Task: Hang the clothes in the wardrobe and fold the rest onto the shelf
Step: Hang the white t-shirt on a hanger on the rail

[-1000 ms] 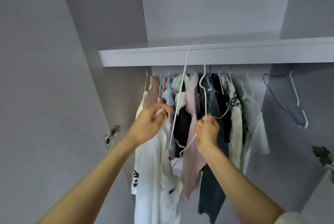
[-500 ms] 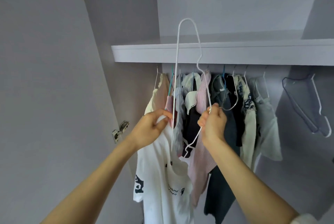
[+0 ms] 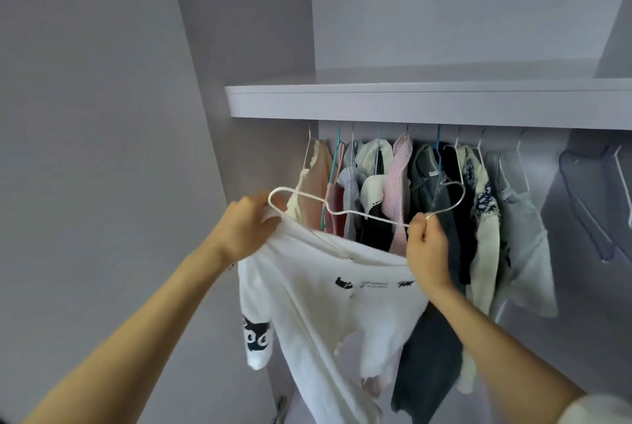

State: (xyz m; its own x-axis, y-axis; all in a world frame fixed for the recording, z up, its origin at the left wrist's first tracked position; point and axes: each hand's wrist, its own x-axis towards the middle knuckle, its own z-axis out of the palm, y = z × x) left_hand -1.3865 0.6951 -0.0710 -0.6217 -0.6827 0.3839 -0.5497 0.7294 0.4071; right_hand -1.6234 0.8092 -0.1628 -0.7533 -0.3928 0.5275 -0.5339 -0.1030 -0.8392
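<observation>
A white T-shirt (image 3: 328,314) with black print hangs in front of the wardrobe. My left hand (image 3: 248,225) grips its left shoulder together with the end of a white wire hanger (image 3: 345,212). The hanger lies level across the shirt's neck opening, its hook pointing right. My right hand (image 3: 425,247) pinches the hanger at the base of the hook. Behind, several garments (image 3: 396,177) hang under the shelf (image 3: 427,103).
An empty purple hanger (image 3: 581,204) hangs at the far right. The wardrobe's left side wall (image 3: 249,30) stands close to my left hand. The space above the shelf shows only the back wall.
The hanger has swung from upright down to level, and one end has gone into the shirt's neck. The shirt now spreads wider between my hands. The view has tilted and shifted.
</observation>
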